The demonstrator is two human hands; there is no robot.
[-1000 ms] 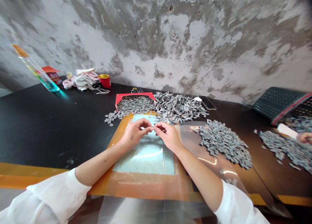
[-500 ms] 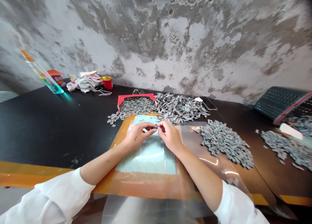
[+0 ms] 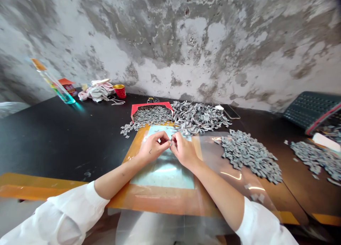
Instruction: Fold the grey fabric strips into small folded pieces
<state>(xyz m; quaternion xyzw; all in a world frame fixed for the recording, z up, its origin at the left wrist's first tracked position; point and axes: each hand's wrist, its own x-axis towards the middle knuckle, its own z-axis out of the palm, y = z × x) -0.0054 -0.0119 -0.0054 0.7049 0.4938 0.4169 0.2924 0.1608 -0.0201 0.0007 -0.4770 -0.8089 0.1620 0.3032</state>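
My left hand (image 3: 154, 146) and my right hand (image 3: 182, 149) meet over a pale sheet with an orange border (image 3: 138, 142), fingertips pinched together on a small grey piece (image 3: 170, 141) between them. Both hands are closed in a pinch. Just beyond them lies a heap of grey strips (image 3: 198, 117) and a red tray (image 3: 149, 106) filled with small grey pieces. A pile of folded grey pieces (image 3: 250, 156) sits to the right of my right hand on clear plastic film.
A black table (image 3: 53, 138) runs to a stained wall. At far left stand a bottle of blue liquid (image 3: 57, 86), a red cup (image 3: 120, 91) and cloth. At right are a dark perforated basket (image 3: 309, 110) and another grey pile (image 3: 314, 159).
The view has shifted slightly so everything sits further right and lower. My hands drew closer together, pinching the small piece more tightly. Another person's hand at far right is gone from view.
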